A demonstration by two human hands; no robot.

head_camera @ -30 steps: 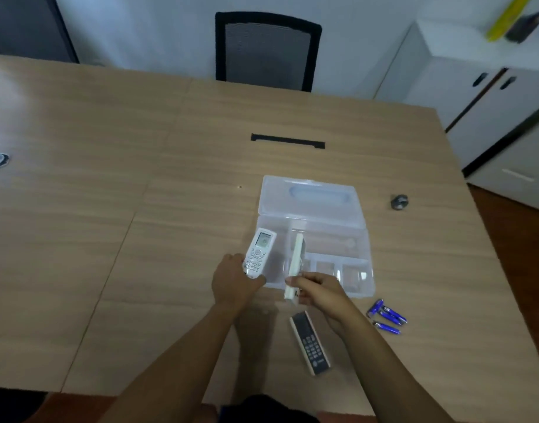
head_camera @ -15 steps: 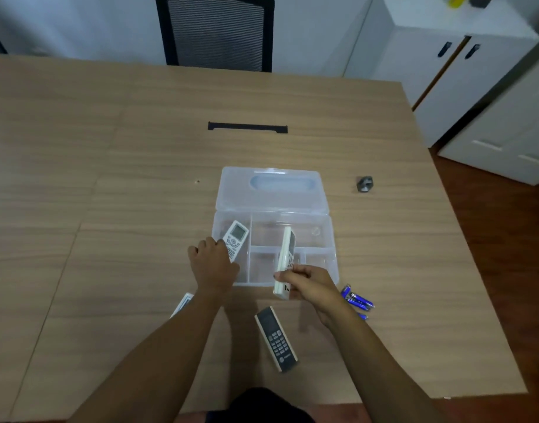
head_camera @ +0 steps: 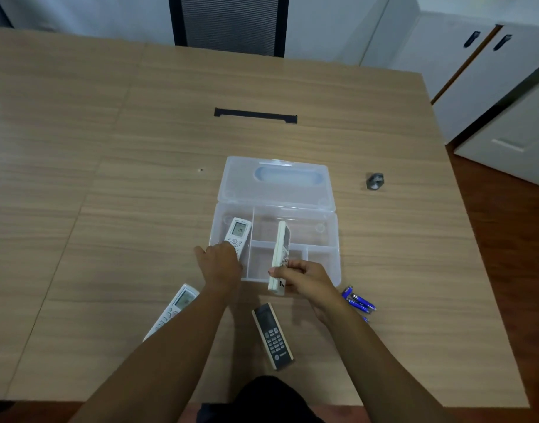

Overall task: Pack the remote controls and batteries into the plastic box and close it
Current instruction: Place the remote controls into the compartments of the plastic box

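Clear plastic box lying open on the wooden table, its lid folded back on the far side. Small white remote sitting in the box's left compartment, the left hand gripping its near end with fingers curled. Right hand pinching a second white remote on edge, tilted over the box's near wall. Dark remote lying on the table just near of the box; long white remote lying to the box's near left, partly hidden under the left forearm. Blue batteries lying at the box's near right corner, partly covered by the right wrist. Small dark object, hard to identify, sitting right of the lid.
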